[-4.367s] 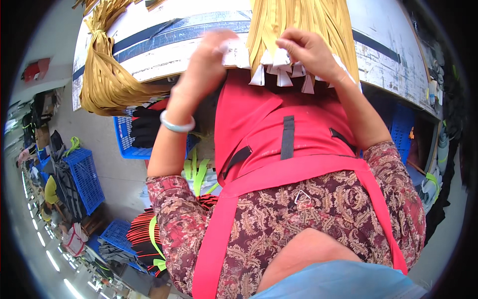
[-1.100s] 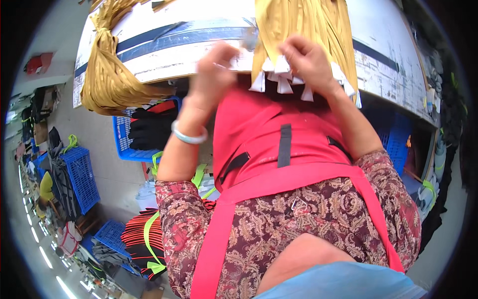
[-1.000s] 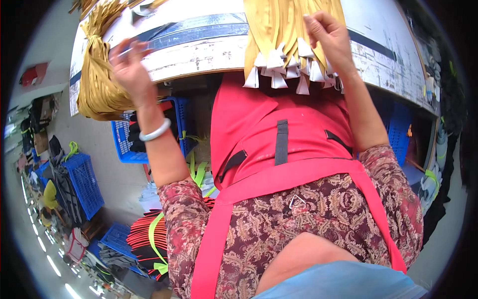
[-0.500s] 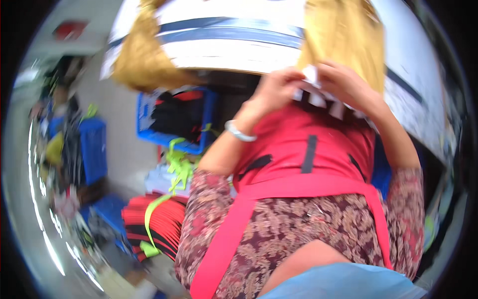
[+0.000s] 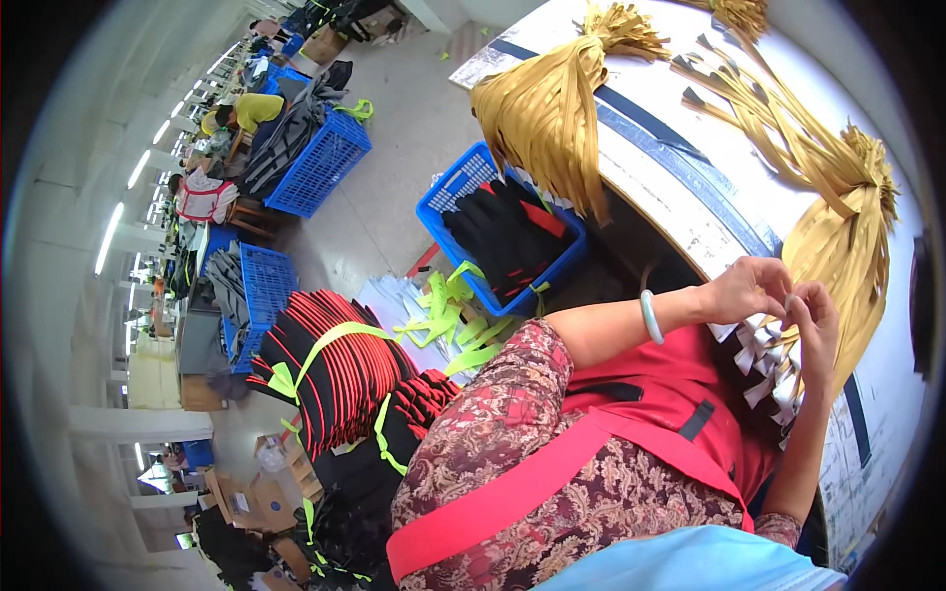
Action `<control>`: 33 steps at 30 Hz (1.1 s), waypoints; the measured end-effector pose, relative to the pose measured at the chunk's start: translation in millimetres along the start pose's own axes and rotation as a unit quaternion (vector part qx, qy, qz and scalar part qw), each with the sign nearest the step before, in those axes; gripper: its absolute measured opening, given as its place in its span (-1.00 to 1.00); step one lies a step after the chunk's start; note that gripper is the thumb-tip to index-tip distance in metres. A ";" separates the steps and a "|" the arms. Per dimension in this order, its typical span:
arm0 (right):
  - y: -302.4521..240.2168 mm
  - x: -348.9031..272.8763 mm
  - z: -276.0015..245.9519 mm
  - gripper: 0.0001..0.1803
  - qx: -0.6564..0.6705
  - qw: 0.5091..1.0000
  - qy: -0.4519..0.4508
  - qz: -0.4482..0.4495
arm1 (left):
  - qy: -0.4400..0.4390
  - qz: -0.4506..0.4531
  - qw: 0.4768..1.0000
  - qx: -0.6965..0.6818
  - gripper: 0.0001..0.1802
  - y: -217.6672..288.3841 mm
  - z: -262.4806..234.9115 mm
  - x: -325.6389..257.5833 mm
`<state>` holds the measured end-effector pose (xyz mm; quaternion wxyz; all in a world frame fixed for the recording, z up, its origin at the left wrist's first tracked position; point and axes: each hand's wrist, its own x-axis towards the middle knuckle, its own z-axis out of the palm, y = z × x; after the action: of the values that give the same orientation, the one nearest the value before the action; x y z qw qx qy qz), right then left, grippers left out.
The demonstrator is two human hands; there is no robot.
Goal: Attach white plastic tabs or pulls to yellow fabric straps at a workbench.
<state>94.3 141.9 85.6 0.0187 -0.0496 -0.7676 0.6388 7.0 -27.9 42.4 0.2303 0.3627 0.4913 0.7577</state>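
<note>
- Pinching at the white-tipped ends of a bundle of gold ribbon strips (image 5: 838, 266), both hands meet at the near edge of the table (image 5: 690, 197), just above the person's red apron.
- That bundle lies on the table at its right side, tied near its far end, with its loose ends hanging over the near edge; the white tips (image 5: 774, 364) fan out below the fingers.
- The left hand (image 5: 749, 288) has its grip pressed together, thumb against fingertips, on one or two of the strip ends; a pale green bangle (image 5: 650, 317) sits on its wrist.
- The right hand (image 5: 813, 320) faces it, touching or almost touching it, its grip likewise closed on the strip ends, fingers curled over the tips.
- A few separate gold strips (image 5: 749, 98) with dark cut ends lie spread flat on the table beyond the bundle.
- A second bundle of gold strips (image 5: 552, 108) lies toward the table's left end, tied at the top, its ends drooping over the edge.
- Below that end of the table, on the floor, stands a blue crate (image 5: 463, 187) holding black gloves (image 5: 503, 231).
- Beside the crate, farther from the table, lie neon-yellow ties (image 5: 448, 315) and a stack of black and red pieces (image 5: 340, 369) strapped with yellow bands.
- More blue crates (image 5: 320, 163) stand well away from the table, with other people seated near them.
</note>
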 end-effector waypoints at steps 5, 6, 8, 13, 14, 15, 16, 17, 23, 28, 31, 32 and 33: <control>7.6 0.5 -0.3 -0.85 0.035 0.999 0.020 -0.004 | 0.011 -0.057 0.993 -0.106 -0.76 -12.9 2.5 4.3; 10.6 0.0 -1.0 -0.85 0.046 0.999 0.015 0.004 | 0.019 -0.051 0.995 -0.082 -0.77 -16.1 2.0 4.2; 13.0 -1.0 2.2 -0.86 0.034 0.999 0.017 0.008 | 0.006 -0.045 0.993 -0.108 -0.79 -21.7 -0.9 4.8; 12.2 0.7 -6.0 -0.85 0.021 0.998 -0.037 0.053 | -0.039 -0.082 0.996 -0.023 -0.82 -17.5 -13.2 3.4; 5.4 3.0 -7.1 -0.85 0.032 0.993 -0.085 0.075 | -0.060 -0.109 0.990 -0.060 -0.82 -16.0 -18.1 2.9; -0.5 4.5 -9.1 -0.84 0.043 0.986 -0.130 0.097 | -0.085 -0.136 0.982 -0.098 -0.83 -14.6 -20.4 4.2; -1.4 7.2 -11.8 -0.84 0.042 0.986 -0.128 0.098 | -0.086 -0.136 0.982 -0.100 -0.83 -13.2 -21.8 5.0; -0.9 9.9 -15.3 -0.82 0.040 0.980 -0.157 0.114 | -0.096 -0.152 0.979 -0.099 -0.83 -11.8 -22.6 5.8; -6.9 4.6 -2.6 -0.83 0.033 0.989 -0.094 0.107 | -0.139 -0.162 0.969 -0.123 -0.84 -15.1 -34.5 12.4; -16.0 12.6 -4.1 -0.82 0.032 0.995 -0.062 0.067 | -0.135 -0.137 0.966 -0.174 -0.83 -6.1 -39.8 19.0; -25.6 16.9 -2.1 -0.76 0.006 0.996 -0.084 0.038 | -0.094 -0.109 0.983 -0.118 -0.84 -0.3 -41.1 18.9; -27.9 16.7 0.9 -0.75 0.002 0.997 -0.074 0.033 | -0.086 -0.098 0.990 -0.059 -0.86 6.9 -40.9 19.2; -27.9 17.4 8.8 -0.77 0.004 0.999 -0.051 0.017 | -0.060 -0.084 0.992 -0.073 -0.86 9.1 -40.3 15.2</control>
<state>74.7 130.0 110.8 -0.0307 -0.0298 -0.7641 0.6437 -33.8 -44.3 45.3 0.3475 0.3471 0.4488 0.7466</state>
